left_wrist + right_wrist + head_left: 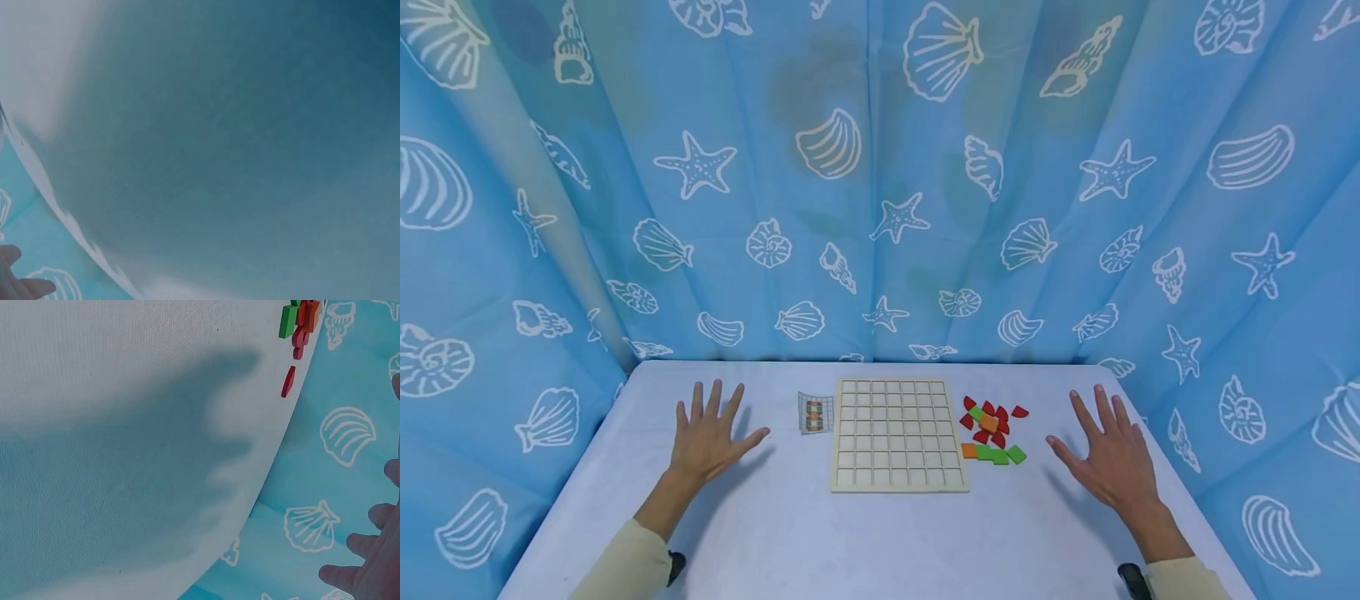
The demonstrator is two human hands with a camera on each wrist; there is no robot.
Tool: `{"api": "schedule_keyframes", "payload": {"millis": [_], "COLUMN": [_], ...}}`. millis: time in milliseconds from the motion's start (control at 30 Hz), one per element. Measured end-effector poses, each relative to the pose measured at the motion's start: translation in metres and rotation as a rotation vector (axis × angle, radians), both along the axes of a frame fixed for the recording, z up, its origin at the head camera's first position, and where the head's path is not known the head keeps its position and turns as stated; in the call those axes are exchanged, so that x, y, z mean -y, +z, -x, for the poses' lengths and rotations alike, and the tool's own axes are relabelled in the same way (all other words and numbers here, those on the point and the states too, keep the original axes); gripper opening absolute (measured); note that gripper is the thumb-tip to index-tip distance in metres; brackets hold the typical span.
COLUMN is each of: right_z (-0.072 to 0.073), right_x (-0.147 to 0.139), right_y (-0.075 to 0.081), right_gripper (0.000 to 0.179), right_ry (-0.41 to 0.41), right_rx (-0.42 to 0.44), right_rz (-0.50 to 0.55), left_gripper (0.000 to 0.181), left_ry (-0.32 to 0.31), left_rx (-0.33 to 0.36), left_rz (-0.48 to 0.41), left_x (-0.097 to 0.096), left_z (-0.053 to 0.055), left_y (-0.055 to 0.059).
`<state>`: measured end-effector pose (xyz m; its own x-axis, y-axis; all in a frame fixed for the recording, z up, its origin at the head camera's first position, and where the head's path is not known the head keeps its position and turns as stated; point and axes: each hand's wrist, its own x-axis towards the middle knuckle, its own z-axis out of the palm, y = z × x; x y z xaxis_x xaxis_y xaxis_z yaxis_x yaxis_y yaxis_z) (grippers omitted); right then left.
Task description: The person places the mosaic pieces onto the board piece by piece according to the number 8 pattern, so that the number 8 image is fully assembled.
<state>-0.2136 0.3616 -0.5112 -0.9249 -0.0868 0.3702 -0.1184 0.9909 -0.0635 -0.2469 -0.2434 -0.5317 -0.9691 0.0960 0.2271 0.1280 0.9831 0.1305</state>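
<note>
My left hand [706, 442] hovers over the left part of the table, fingers spread and holding nothing. Over the right part, my right hand [1116, 462] is spread the same way, also bare. Between them lies a pale wooden grid board [898, 435] with rows of square cells. Against its left edge is a small printed pattern card [815, 414]. On the board's right is a loose pile of red quarter-round pieces [1019, 412], green square tiles [1016, 454] and orange square tiles [969, 451], nearest to my right hand. Only fingertips of the left hand [25, 284] show in the left wrist view.
A white cloth covers the table [865, 542]. Blue curtains [880, 250] printed with white shells and starfish hang behind it and along both sides. Dark wrist bands [1133, 581] sit at the sleeves. Hand shadows fall on the cloth.
</note>
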Motion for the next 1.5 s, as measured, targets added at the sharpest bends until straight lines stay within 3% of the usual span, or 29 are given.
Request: {"api": "schedule_keyframes", "payload": {"millis": [267,400,500,633,800,900,1200,1333,1500], "right_z": [0.003,0.003,0.004,0.009,0.023,0.03,0.046,0.052,0.057], "right_x": [0.001,0.009,0.024,0.05,0.081,0.093,0.106,0.103,0.101], "right_y": [-0.002,-0.002,-0.001,-0.003,-0.012,-0.018,-0.03,-0.037,-0.044], "right_gripper": [0.093,0.083,0.063,0.043,0.041,0.043,0.048,0.047,0.048], "right_ry": [0.008,0.033,0.044,0.058,0.093,0.093,0.074,0.085,0.094], "right_rx": [-0.005,-0.081,-0.131,-0.106,-0.018,0.047,0.172,0.187,0.177], "right_rz": [0.014,0.085,0.191,0.347,0.455,0.486,0.495,0.486,0.48], "left_gripper": [0.097,0.084,0.054,0.02,0.017,0.025,0.04,0.043,0.043], "left_ry": [0.0,-0.023,-0.039,-0.05,-0.07,-0.053,-0.1,-0.129,-0.12], "left_rx": [-0.001,-0.045,0.003,0.149,0.326,0.399,0.367,0.364,0.358], "left_rz": [-0.006,-0.057,-0.191,-0.435,-0.743,-0.828,-0.81,-0.801,-0.797], "left_x": [0.003,-0.003,-0.02,-0.054,-0.089,-0.103,-0.12,-0.122,-0.122], "left_z": [-0.001,-0.004,-0.006,-0.006,-0.006,-0.008,-0.014,-0.014,-0.014], "left_y": [-0.002,0.0,0.009,0.016,-0.002,-0.011,-0.019,-0.021,-0.021]}}
